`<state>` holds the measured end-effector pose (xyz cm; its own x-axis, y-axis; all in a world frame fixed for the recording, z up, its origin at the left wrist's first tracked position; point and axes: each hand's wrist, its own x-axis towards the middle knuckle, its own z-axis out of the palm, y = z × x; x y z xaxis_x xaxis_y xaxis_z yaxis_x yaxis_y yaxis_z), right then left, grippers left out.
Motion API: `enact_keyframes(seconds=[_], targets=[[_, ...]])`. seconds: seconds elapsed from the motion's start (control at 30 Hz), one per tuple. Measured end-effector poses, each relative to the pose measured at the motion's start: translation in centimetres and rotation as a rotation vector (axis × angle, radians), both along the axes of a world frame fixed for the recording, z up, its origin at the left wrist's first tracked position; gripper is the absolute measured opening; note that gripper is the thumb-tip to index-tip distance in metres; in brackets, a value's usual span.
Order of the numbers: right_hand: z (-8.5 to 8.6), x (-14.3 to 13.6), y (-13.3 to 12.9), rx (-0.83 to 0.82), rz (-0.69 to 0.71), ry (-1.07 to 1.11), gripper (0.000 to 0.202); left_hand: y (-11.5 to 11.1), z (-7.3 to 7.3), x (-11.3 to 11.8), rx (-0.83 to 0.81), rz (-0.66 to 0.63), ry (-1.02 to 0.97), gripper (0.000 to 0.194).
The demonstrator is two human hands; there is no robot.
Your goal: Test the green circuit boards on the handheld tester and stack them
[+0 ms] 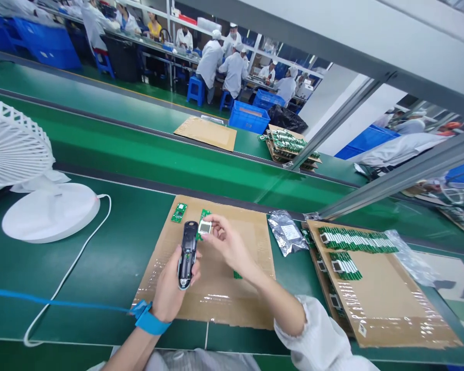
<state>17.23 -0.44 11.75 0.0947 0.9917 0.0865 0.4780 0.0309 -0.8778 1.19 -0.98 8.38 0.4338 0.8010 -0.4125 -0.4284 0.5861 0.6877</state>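
Note:
My left hand (170, 288) is closed around a black elongated handheld device (187, 255), its inner side facing up. A blue wrist strap (151, 318) circles my left wrist. Between the fingertips of my right hand (226, 237) is a green circuit board (205, 227) with a small white-framed screen, held close beside the top of the device. Another green circuit board (179, 212) lies on the cardboard sheet (224, 304) to the upper left. Part of a further green board (237, 275) shows beneath my right forearm.
A white fan (50, 211) with a cable stands at left. To the right are a silver bag (288, 233) and stacked cardboard (394, 299) bearing rows of boards. A metal post (351, 190) slants nearby. People in white work beyond the conveyor.

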Motion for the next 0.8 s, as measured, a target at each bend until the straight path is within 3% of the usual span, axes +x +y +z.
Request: enact_keyframes(seconds=[0.17,0.5,0.8], targets=[[0.2,-1.3,-3.0,0.032,-0.014,0.011,0.028,-0.7,1.6,0.8,-0.027,-0.060,-0.074,0.038],[0.0,-1.4,-3.4,0.163,-0.076,-0.025,0.024,-1.5,2.2,1.1,0.056,-0.115,-0.030,0.038],[1.0,-1.4,-3.8,0.124,-0.073,0.020,0.028,-2.2,2.9,1.2,0.083,-0.089,-0.022,0.039]])
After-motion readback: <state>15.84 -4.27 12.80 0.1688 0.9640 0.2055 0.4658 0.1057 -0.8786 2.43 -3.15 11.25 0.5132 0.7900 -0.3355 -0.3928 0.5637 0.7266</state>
